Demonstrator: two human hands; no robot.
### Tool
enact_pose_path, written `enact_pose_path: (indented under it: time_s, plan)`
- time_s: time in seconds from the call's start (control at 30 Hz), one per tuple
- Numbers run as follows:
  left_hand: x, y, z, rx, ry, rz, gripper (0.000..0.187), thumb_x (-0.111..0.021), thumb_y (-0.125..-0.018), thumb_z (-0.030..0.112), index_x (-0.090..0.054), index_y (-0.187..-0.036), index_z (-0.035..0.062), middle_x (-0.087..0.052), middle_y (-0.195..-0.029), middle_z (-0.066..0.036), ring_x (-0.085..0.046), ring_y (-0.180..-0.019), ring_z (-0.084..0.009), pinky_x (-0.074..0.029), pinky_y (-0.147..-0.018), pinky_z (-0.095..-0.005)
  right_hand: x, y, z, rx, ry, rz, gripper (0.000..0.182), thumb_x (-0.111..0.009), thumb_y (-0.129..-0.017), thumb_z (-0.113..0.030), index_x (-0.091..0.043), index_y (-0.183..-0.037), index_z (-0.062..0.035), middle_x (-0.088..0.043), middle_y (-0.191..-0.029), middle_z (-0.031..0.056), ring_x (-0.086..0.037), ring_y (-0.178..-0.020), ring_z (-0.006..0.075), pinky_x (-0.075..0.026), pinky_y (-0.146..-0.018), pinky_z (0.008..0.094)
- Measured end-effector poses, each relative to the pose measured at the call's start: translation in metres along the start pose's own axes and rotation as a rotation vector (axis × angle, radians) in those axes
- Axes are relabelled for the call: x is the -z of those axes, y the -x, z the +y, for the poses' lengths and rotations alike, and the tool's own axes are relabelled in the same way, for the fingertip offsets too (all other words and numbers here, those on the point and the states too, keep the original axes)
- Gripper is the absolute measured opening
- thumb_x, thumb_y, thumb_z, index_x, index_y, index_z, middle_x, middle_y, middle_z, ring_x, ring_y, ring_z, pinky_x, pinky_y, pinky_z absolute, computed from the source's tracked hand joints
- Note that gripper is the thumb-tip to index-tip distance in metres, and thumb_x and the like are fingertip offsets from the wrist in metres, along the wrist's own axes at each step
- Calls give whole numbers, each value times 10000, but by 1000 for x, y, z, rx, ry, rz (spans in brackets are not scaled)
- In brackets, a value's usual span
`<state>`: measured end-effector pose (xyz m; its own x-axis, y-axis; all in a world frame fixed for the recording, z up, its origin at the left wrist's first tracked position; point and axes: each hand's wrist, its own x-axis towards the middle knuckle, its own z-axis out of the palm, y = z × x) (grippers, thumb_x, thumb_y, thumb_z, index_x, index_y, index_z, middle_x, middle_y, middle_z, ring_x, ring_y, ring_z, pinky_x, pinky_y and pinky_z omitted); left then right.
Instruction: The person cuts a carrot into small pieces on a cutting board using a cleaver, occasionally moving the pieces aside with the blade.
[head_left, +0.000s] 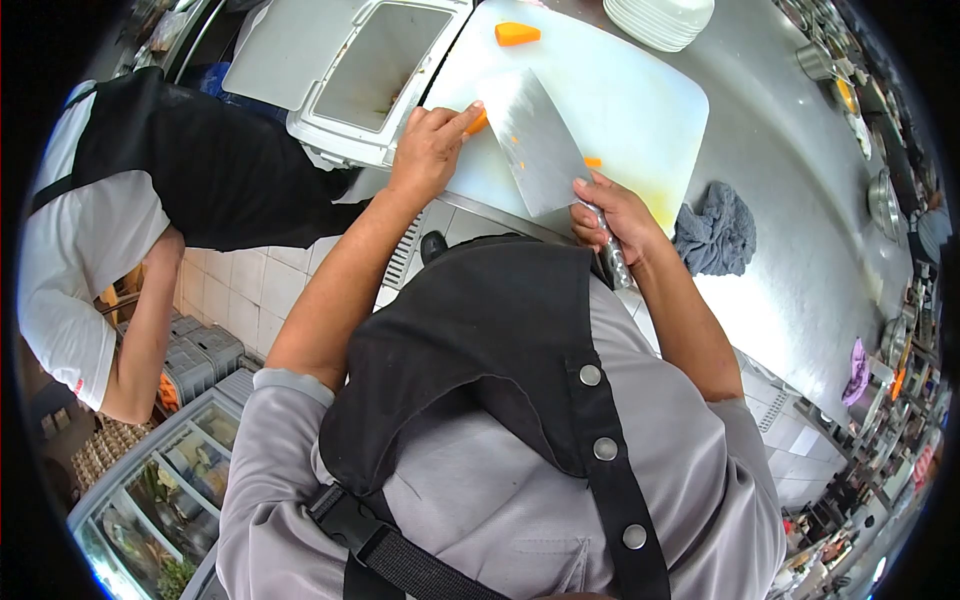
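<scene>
My right hand (612, 217) is closed round the handle of a wide cleaver (540, 145), whose blade lies over the white cutting board (650, 110) with small orange bits on it. My left hand (432, 148) is at the board's left edge, its fingers on an orange piece (477, 122) beside the blade. A larger orange chunk (517, 34) rests near the board's far edge. One more small orange piece (593, 162) shows just right of the blade.
Left of the board is a white bin (375, 70) with its lid open. A grey cloth (718, 230) lies right of the board, and stacked white plates (660, 18) stand beyond it. A co-worker in a black apron (200, 160) stands at the left.
</scene>
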<state>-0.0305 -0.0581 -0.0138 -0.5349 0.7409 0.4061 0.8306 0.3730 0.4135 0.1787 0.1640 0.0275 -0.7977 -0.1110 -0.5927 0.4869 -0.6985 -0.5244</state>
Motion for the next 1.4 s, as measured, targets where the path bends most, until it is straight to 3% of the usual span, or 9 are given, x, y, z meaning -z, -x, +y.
enact_pose_path:
  time_s: [0.57,0.87,0.93,1.07,1.13,1.23,1.3,1.37,1.4]
  plan:
    - [-3,2,0,-35,-20,30,566,-696,-860,19,-641,-1386,219,-653,-999,-42,-530,-888,-267,-500,-826,-370,-40,-8,-29,46,263,95,192,-539,-1055,-225,-442,-1168,-103,-481,-639,0,-426,-425,88,-381,-408,262]
    - [-3,3,5,100,154,97,573,-766,-829,61,-579,-1371,74,-663,-1052,-96,-564,-977,-318,-492,-882,-409,-47,19,-39,181,442,207,207,-527,-1040,-218,-544,-1161,-52,-514,-644,11,-443,-454,103,-398,-441,273]
    - [8,-4,23,-87,52,327,462,-780,-803,79,-640,-1243,66,-663,-1083,-99,-575,-985,-314,-493,-876,-419,-43,39,-34,209,492,236,210,-522,-1038,-211,-548,-1167,-47,-515,-645,11,-444,-455,103,-399,-444,270]
    - [-6,-32,80,-386,160,314,296,-748,-801,71,-677,-1088,66,-658,-1083,-83,-582,-979,-301,-488,-867,-420,-29,75,-8,196,452,282,254,-506,-1035,-190,-559,-1223,-28,-503,-640,15,-442,-456,106,-402,-451,270]
    - [-31,-33,83,-446,244,60,189,-706,-803,53,-684,-991,62,-651,-1074,-64,-588,-980,-285,-482,-867,-408,-20,92,5,223,375,306,256,-509,-1038,-185,-559,-1239,-36,-490,-633,23,-446,-454,119,-402,-444,268]
    - [-46,-23,67,-437,154,-72,140,-669,-823,39,-675,-962,60,-649,-1040,-47,-586,-989,-277,-477,-862,-395,-14,115,23,351,192,483,234,-512,-1040,-184,-563,-1225,-50,-490,-630,28,-453,-448,127,-404,-435,266]
    - [-38,-9,65,-442,207,28,232,-704,-822,70,-680,-1052,68,-636,-1092,-69,-574,-1033,-294,-466,-897,-419,2,124,31,371,203,539,234,-509,-1043,-181,-562,-1234,-57,-488,-626,31,-456,-440,128,-412,-430,270]
    - [-16,2,58,-214,60,284,373,-760,-821,104,-656,-1172,36,-627,-1164,-119,-574,-1082,-336,-461,-965,-442,12,132,38,393,191,571,238,-505,-1045,-181,-565,-1243,-62,-489,-627,33,-457,-436,130,-416,-428,277]
    - [-12,5,50,-107,-13,270,437,-773,-818,123,-638,-1225,39,-615,-1193,-130,-564,-1100,-355,-451,-980,-459,18,133,42,381,174,566,246,-507,-1045,-183,-565,-1249,-58,-490,-630,35,-457,-436,130,-419,-429,278]
